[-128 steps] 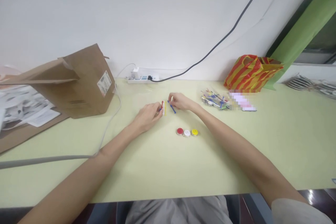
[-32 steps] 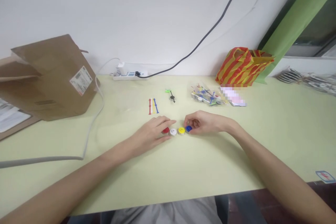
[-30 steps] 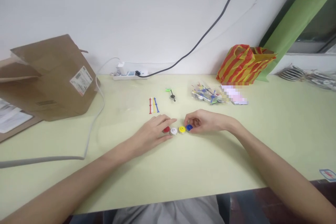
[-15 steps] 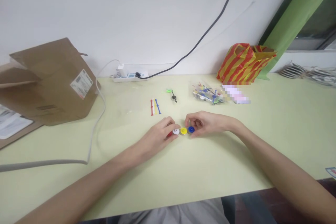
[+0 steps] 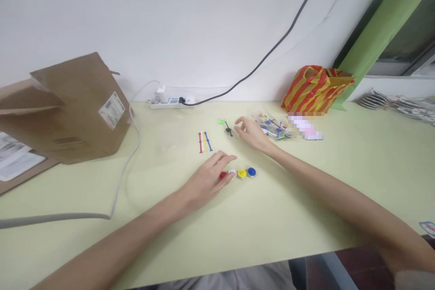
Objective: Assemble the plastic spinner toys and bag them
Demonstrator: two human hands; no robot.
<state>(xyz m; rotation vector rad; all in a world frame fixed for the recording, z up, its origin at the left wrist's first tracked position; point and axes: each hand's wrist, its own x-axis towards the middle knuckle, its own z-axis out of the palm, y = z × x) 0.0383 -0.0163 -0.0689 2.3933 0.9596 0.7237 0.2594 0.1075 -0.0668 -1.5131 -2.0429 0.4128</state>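
Note:
In the head view a red disc [image 5: 222, 175], a white disc [image 5: 232, 173], a yellow disc [image 5: 242, 173] and a blue disc [image 5: 251, 172] lie in a row on the table. My left hand [image 5: 212, 174] is around the row's left end, thumb and fingers apart, partly covering the red and white ones. Farther back, my right hand [image 5: 250, 132] hovers with fingers parted and nothing in them, just right of a black arrow spinner [image 5: 229, 131]. A bright green piece [image 5: 222, 122] touches or nearly touches that spinner. Red, white, yellow and blue arrows [image 5: 205, 142] lie side by side.
A clear bag of spinner parts [image 5: 272, 127] lies behind my right hand, beside a blurred flat item [image 5: 306, 128]. Along the wall are a striped bag [image 5: 316, 90] and a power strip [image 5: 173, 103]. A cardboard box [image 5: 84, 113] and grey cable [image 5: 117, 190] occupy the left.
My right hand has let go of the blue disc and moved back toward the black spinner. The left hand's fingers have spread apart. The view has shifted slightly.

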